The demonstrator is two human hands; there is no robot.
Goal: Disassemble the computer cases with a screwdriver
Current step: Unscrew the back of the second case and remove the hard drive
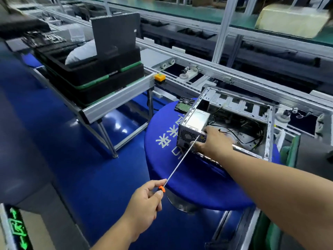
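An open silver computer case (239, 112) lies on its side on a round blue table (194, 179), with loose cables inside. My left hand (146, 201) grips the orange handle of a long screwdriver (180, 159). Its thin shaft reaches up to the rear panel of the case near the power supply fan (187, 136). My right hand (214, 139) holds the rear corner of the case, thumb on the back panel and fingers over the top edge by the grey power supply (198, 120).
A hard drive (185, 104) lies on the blue table left of the case. Stacked black trays (93, 73) with a dark side panel (115, 33) sit on a metal rack at left. A conveyor line (216, 69) runs behind. The floor is blue.
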